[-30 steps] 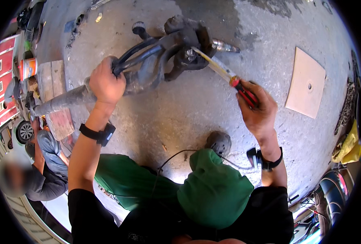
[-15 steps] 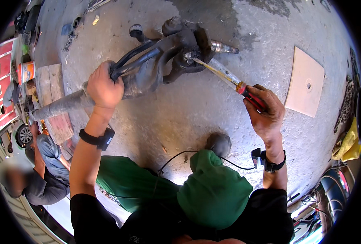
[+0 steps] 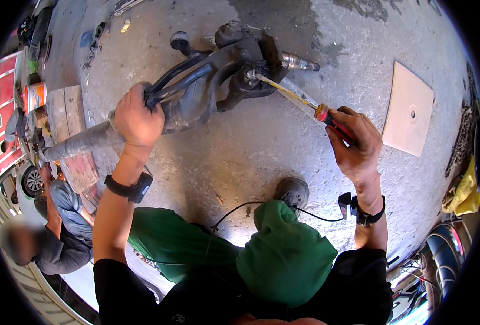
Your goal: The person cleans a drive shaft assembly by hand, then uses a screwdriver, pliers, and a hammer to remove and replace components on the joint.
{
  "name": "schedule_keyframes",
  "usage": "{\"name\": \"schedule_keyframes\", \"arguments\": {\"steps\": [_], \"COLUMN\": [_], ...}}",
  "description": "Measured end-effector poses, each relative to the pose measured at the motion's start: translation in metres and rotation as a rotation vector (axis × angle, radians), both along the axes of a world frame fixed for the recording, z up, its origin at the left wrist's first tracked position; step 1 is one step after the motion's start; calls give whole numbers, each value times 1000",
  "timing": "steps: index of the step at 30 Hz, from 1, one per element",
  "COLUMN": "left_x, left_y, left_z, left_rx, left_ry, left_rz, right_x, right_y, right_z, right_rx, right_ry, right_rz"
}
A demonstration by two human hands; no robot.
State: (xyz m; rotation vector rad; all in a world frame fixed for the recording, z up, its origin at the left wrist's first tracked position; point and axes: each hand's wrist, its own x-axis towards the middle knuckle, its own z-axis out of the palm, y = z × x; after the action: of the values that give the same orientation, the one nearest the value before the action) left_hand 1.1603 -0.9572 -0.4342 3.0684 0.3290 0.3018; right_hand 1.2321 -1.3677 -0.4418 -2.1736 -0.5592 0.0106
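A long, dark, greasy metal vehicle axle (image 3: 196, 100) lies slanting across the upper middle, with curved arms and a knuckle at its right end. My left hand (image 3: 138, 119) is closed round one of the black curved arms, just above the thick tube. Held in my right hand (image 3: 357, 143) is a screwdriver (image 3: 322, 112) with a red and black handle. Its long shaft slopes up to the left, and the tip meets a round, greasy fitting (image 3: 251, 76) on the knuckle. Beyond the fitting, a worn metal spindle (image 3: 300, 62) sticks out to the right.
A tan square board with a hole (image 3: 408, 111) lies on the concrete floor at right. Wooden planks (image 3: 69, 119) and an orange-and-white bucket (image 3: 35, 96) are at left. Another person (image 3: 61, 241) sits low at left, near the axle's far end. A yellow cloth (image 3: 463, 192) lies at right.
My right hand and the screwdriver handle have shifted slightly to the right. The tip stays at the fitting, and my left hand keeps its place on the axle.
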Motion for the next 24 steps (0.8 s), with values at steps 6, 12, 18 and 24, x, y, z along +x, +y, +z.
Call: {"name": "schedule_keyframes", "arguments": {"steps": [6, 12, 18, 24], "left_x": [1, 3, -1, 2], "left_y": [0, -2, 0, -1], "left_z": [0, -1, -1, -3], "left_rx": [13, 27, 4, 10], "left_ry": [-2, 2, -28, -25], "left_rz": [2, -11, -38, -26], "right_x": [4, -6, -12, 29], "right_y": [-7, 1, 9, -4], "right_z": [1, -8, -6, -15], "right_rx": [298, 347, 66, 265], "right_ry": [924, 706, 478, 1015], "right_rz": [-154, -150, -99, -151]}}
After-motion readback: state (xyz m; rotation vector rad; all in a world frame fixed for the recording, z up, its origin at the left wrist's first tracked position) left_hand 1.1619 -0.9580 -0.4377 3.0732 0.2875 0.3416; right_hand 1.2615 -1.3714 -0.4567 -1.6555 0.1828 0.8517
